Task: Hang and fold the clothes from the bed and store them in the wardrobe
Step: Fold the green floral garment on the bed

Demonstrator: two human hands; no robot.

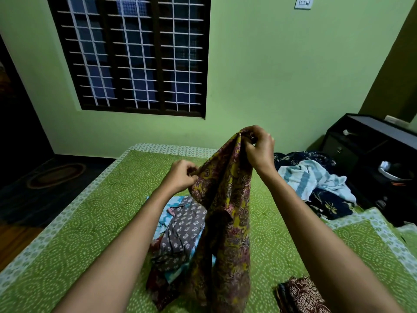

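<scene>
Garment (225, 222) hangs below left hand (180, 177), right hand (259, 147) grip.

Bare left hand (181, 177) — right hand (259, 146) (forearms too).

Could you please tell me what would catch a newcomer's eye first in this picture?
A printed cloth hangs mid-frame, pinched by the left hand at its side and the right hand, higher, at its top. Below it a clothes pile lies on the green bed, and a barred window fills the wall behind.
</scene>
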